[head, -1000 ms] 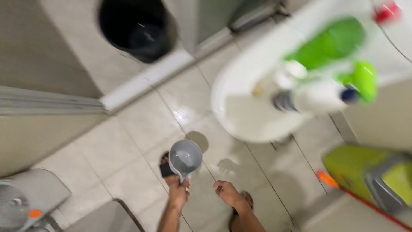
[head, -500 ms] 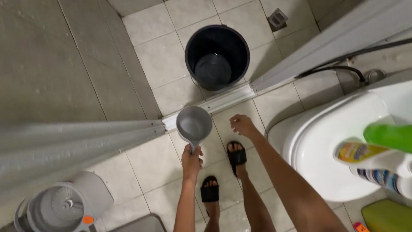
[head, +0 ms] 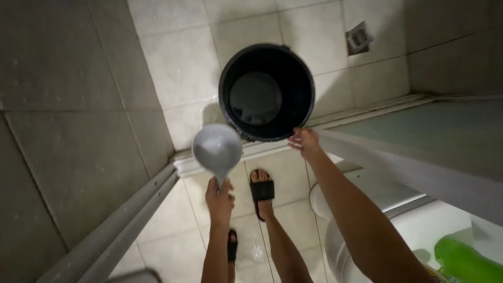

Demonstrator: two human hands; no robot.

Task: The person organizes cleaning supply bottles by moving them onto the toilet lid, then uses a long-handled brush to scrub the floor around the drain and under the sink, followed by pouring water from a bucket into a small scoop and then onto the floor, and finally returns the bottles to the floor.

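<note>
at the shower sill, left hand [head: 219, 199] grips the dipper [head: 217, 148] at the bucket's [head: 266, 91] seven o'clock; right hand [head: 305, 142], loose, touches its rim; steady the bucket, keep the dipper level.

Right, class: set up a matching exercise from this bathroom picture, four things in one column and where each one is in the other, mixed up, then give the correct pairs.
Things:
1. grey dipper
2. black bucket
3. floor drain
4. green bottle

Places:
A. bottom right corner of the view
B. on the shower floor, just beyond the white threshold
C. held by its handle in the left hand
D. set into a tile near the top right, behind the bucket

Pairs: 1-C, 2-B, 3-D, 4-A. The right hand reaches toward the bucket's near rim.
</note>
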